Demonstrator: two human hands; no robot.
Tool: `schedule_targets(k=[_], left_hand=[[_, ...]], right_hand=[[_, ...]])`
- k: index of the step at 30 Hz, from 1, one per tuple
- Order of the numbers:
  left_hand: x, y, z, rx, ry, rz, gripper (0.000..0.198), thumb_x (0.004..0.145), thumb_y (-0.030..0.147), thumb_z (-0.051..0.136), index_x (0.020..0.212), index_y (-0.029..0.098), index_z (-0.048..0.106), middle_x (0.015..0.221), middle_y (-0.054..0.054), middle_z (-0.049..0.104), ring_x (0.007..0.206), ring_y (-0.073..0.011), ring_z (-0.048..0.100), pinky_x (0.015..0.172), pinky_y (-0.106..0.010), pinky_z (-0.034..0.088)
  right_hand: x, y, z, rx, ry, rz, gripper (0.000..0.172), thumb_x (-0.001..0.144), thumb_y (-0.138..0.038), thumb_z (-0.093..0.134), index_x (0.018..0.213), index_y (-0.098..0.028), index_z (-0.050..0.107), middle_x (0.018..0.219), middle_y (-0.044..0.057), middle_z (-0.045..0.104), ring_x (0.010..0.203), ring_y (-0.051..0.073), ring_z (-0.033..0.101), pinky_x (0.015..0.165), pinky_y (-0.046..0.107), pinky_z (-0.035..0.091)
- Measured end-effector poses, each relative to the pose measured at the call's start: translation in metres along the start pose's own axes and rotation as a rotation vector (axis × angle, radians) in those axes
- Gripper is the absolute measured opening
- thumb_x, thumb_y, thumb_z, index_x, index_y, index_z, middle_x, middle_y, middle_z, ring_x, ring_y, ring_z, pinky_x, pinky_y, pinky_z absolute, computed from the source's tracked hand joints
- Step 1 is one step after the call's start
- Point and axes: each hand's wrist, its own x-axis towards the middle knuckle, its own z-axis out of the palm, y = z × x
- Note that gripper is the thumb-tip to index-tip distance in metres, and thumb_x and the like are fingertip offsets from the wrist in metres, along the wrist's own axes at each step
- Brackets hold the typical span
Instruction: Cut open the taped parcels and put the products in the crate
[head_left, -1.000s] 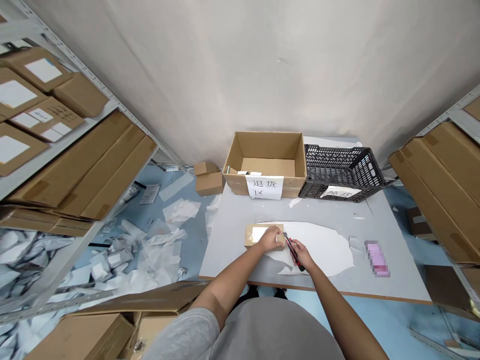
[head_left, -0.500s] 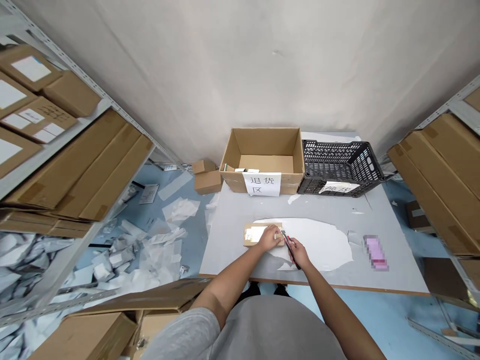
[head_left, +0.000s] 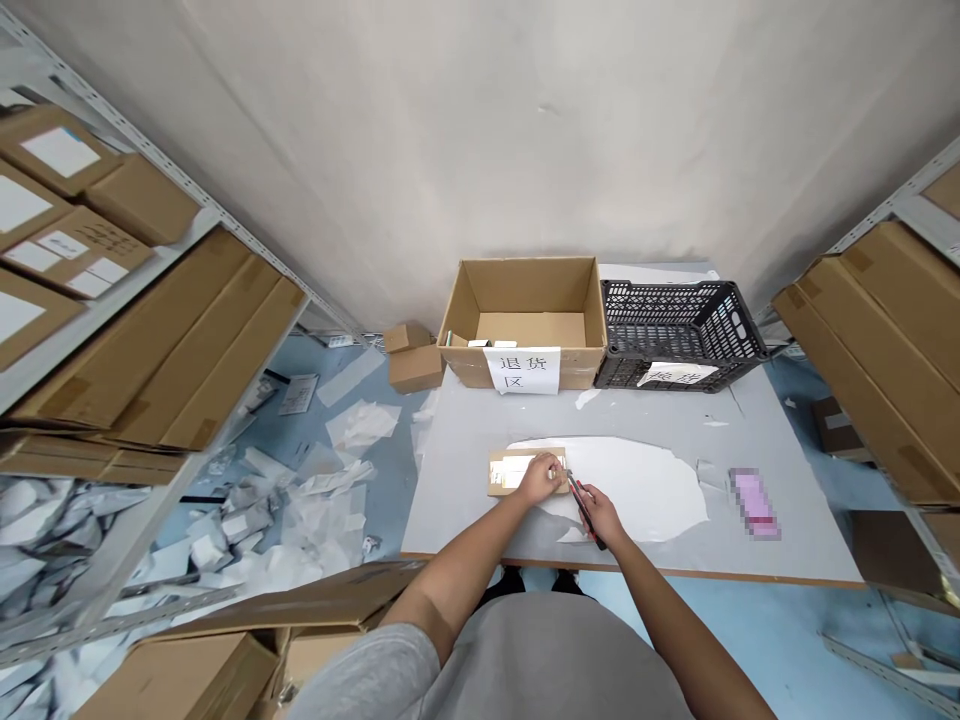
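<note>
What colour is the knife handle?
The knife handle is red and black, best seen in the head view.

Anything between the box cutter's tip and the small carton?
Nothing visible: the box cutter in the right hand has its tip at the right end of the carton, beside the left hand, which rests on top.

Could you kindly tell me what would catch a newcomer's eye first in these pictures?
The hands come first, at the front of the grey table: the left hand rests on a small cardboard carton, and the right hand grips a red-and-black utility knife. Behind them stand an open cardboard box and a black plastic crate, while white paper scraps litter the blue floor to the left.
</note>
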Motion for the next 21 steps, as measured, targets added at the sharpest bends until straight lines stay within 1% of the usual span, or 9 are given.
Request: schedule_targets(k=[4,7,11,13,14,15,17,19,21], left_hand=[[0.003,-0.002,-0.004,0.008,-0.019,0.014,0.017,0.075,0.021,0.075,0.084,0.022,0.061,0.091,-0.003,0.067,0.093,-0.0231,0.062,0.088,-0.035,0.048],[0.003,-0.003,-0.006,0.020,-0.038,0.027,0.020,0.077,0.024,0.078,0.087,0.022,0.061,0.094,-0.004,0.067,0.093,-0.0234,0.062,0.088,-0.035,0.049],[-0.003,0.002,-0.004,0.053,-0.023,0.023,0.017,0.082,0.025,0.077,0.091,0.022,0.063,0.098,-0.005,0.068,0.098,-0.0250,0.063,0.091,-0.037,0.050],[-0.007,0.007,-0.006,0.123,-0.030,0.044,0.019,0.085,0.027,0.078,0.098,0.022,0.066,0.103,-0.007,0.068,0.104,-0.0269,0.062,0.095,-0.039,0.049],[-0.010,0.009,-0.009,0.180,-0.047,0.066,0.025,0.085,0.031,0.080,0.105,0.022,0.067,0.108,-0.008,0.068,0.108,-0.0284,0.062,0.097,-0.040,0.049],[-0.013,0.011,-0.013,0.246,-0.072,0.095,0.036,0.083,0.035,0.083,0.112,0.022,0.067,0.114,-0.009,0.068,0.113,-0.0303,0.061,0.100,-0.042,0.048],[-0.019,0.012,-0.026,0.381,-0.139,0.167,0.062,0.078,0.040,0.089,0.131,0.022,0.063,0.127,-0.012,0.065,0.123,-0.0338,0.057,0.106,-0.046,0.045],[-0.024,0.008,-0.043,0.485,-0.195,0.215,0.082,0.075,0.042,0.091,0.147,0.023,0.054,0.142,-0.015,0.059,0.135,-0.0363,0.052,0.114,-0.049,0.040],[-0.029,0.001,-0.063,0.557,-0.205,0.180,0.100,0.074,0.046,0.091,0.159,0.024,0.043,0.156,-0.018,0.050,0.147,-0.0394,0.042,0.122,-0.054,0.030]], right_hand=[[-0.003,0.001,0.003,0.024,0.007,-0.001,0.054,0.086,-0.074,0.047,0.104,-0.025,0.060,0.052,-0.009,0.052,0.037,0.014,0.045,0.037,0.023,0.034],[-0.005,-0.001,0.001,-0.011,0.005,-0.008,0.052,0.087,-0.073,0.049,0.102,-0.025,0.060,0.051,-0.008,0.053,0.036,0.014,0.047,0.037,0.024,0.034],[-0.020,0.010,-0.009,-0.053,-0.038,0.014,0.052,0.089,-0.074,0.048,0.100,-0.024,0.062,0.048,-0.008,0.052,0.035,0.015,0.046,0.037,0.024,0.033],[-0.027,0.017,-0.017,-0.037,-0.061,0.050,0.054,0.087,-0.075,0.050,0.103,-0.024,0.062,0.048,-0.008,0.054,0.034,0.015,0.047,0.036,0.024,0.032],[-0.029,0.019,-0.021,-0.022,-0.054,0.065,0.056,0.086,-0.075,0.050,0.105,-0.024,0.061,0.048,-0.008,0.054,0.034,0.015,0.047,0.036,0.024,0.033],[-0.029,0.020,-0.025,-0.001,-0.031,0.077,0.057,0.085,-0.076,0.051,0.106,-0.024,0.060,0.049,-0.008,0.055,0.034,0.015,0.048,0.036,0.024,0.033],[-0.026,0.018,-0.031,0.045,0.041,0.095,0.057,0.083,-0.076,0.053,0.107,-0.025,0.058,0.050,-0.009,0.054,0.035,0.015,0.049,0.035,0.023,0.035],[-0.021,0.012,-0.033,0.085,0.113,0.094,0.056,0.080,-0.074,0.058,0.107,-0.025,0.056,0.053,-0.010,0.054,0.037,0.014,0.051,0.036,0.023,0.038],[-0.017,0.005,-0.030,0.105,0.168,0.080,0.055,0.077,-0.069,0.067,0.109,-0.026,0.055,0.058,-0.010,0.057,0.041,0.015,0.056,0.037,0.023,0.042]])
